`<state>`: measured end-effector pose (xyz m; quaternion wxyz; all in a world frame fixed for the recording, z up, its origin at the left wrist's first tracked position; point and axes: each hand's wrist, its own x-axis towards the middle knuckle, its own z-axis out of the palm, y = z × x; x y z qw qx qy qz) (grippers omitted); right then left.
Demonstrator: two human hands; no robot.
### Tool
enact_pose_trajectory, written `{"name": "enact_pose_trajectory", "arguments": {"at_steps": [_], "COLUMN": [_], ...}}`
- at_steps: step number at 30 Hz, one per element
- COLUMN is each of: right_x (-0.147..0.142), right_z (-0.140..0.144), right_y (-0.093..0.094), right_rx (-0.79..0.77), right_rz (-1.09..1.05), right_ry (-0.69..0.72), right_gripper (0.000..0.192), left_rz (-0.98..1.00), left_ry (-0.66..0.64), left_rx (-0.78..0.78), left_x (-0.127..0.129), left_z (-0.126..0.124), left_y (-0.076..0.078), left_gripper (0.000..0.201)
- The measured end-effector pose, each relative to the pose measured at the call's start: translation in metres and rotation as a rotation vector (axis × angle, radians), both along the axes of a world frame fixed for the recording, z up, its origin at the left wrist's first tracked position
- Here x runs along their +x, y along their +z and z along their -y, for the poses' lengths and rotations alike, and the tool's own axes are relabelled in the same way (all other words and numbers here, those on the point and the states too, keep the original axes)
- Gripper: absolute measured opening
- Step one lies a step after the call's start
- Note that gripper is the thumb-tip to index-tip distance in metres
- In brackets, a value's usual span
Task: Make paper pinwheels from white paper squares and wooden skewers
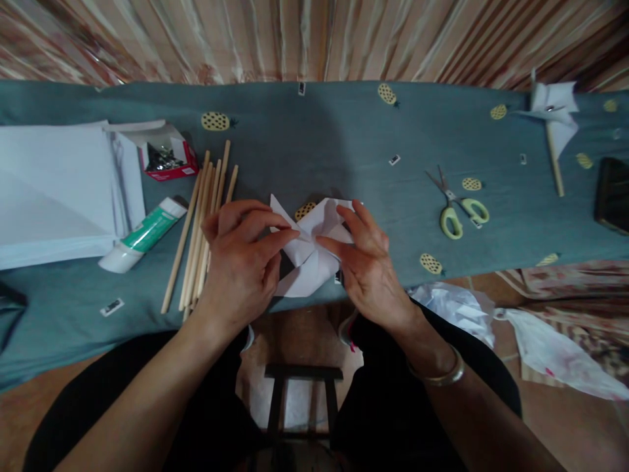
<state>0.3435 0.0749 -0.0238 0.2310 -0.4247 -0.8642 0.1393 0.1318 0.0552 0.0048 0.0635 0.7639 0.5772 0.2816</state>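
Beyond the fingers I see a pleated curtain point(275, 39) spanning the whole far side. In front of it, running under the fingers and off to either side, lies the bench point(373, 137), covered in a blue-green cloth with yellow pineapples. Well to the left of the fingers sits a stack of white paper point(54, 190). On the floor to the right, below the bench's near edge, I make out a white plastic bag point(560, 354).

My left hand point(243, 262) has thumb and forefinger pinched together on a flap of a white paper pinwheel point(312, 259), which lies near the bench's close edge between both sets of fingers. My right hand point(366, 265) sets its thumb near the pinwheel's centre, the other fingers curving over its right side; whether they grip or only press, I cannot tell.

Far to the right of the fingers, and beyond them, rests a second pinwheel point(540, 97) on a stick. Just left of the left fingers lie wooden sticks point(198, 226), loosely bunched. Past those, further left, is a green-and-white tube point(154, 226), lying slantwise. Right of the right fingers, well apart, are opened scissors point(451, 196) with yellow-green handles. Beyond the left fingers stands a small red box point(171, 172) holding shiny metallic pieces.
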Motion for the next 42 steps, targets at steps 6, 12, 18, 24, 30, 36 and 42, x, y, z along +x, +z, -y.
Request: {"name": "enact_pose_trajectory", "arguments": {"at_steps": [6,12,18,24,30,36,42], "right_x": [0.0,0.0,-0.002,-0.007,-0.011,-0.008,-0.001], "right_z": [0.0,0.001,0.001,0.001,0.005,0.006,-0.002], "right_y": [0.005,0.005,0.005,0.004,0.002,-0.002,0.008], "right_rx": [0.007,-0.02,0.014,0.033,0.115,0.024,-0.162], "right_rz": [-0.014,-0.046,0.025,0.076,0.11,0.035,-0.087], "right_ry": [0.036,0.049,0.059,0.067,0.081,0.049,0.046], "right_gripper": [0.04,0.044,0.042,0.037,0.027,0.04,0.046], "left_rz": [0.009,0.027,0.029,0.019,0.019,0.013,0.035], "left_ry": [-0.003,0.012,0.007,0.009,0.005,0.016,0.009], "left_rx": [0.049,0.055,0.033,0.023,0.047,0.05,0.049], "left_x": [-0.001,0.0,-0.001,-0.001,-0.004,-0.005,-0.002], "left_z": [-0.001,-0.002,-0.001,0.001,0.004,0.005,0.004], "left_y": [-0.003,-0.004,-0.002,-0.001,0.002,0.001,0.001], "left_gripper": [0.027,0.028,0.027,0.029,0.029,0.028,0.027]}}
